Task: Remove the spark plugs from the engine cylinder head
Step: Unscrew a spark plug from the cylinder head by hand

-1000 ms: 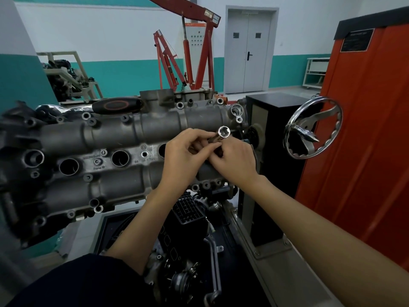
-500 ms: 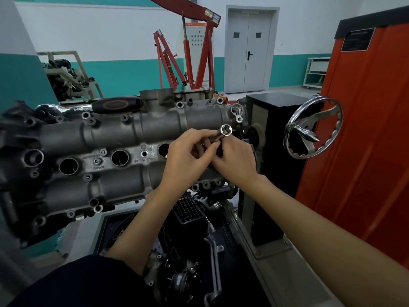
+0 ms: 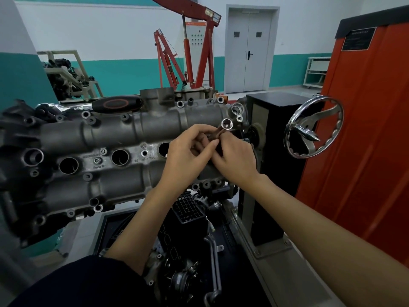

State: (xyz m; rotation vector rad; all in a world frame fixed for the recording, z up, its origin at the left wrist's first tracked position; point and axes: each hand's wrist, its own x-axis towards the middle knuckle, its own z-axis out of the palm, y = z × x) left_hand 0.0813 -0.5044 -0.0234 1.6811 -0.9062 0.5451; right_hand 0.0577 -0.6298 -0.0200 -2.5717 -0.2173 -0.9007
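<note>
The head (image 3: 124,151) lies across the left half of the view on its stand, its long axis running left to right. Three open plug wells show along its middle: one (image 3: 69,165) toward the left end, one (image 3: 120,157) at the centre, and one (image 3: 164,149) just left of the hands. The well nearest the right end is hidden behind the hands.

Both hands meet over the right end of the head. The left hand (image 3: 188,151) has its fingers curled round the lower part of a socket (image 3: 226,124), whose shiny open end points up and away, just above the fingertips. The right hand (image 3: 234,160) presses in from the right with its fingers curled against the same tool, thumb tip touching the left hand's fingers. Whether a plug sits in the socket cannot be told.

A ratchet with a black handle (image 3: 117,104) rests on the far edge of the head, toward its left end. A chrome handwheel (image 3: 314,129) stands just beyond the right end of the head, on a black column (image 3: 272,134). An orange cabinet (image 3: 365,129) fills the right side. A red hoist (image 3: 188,52) stands behind, near a grey door (image 3: 249,52).
</note>
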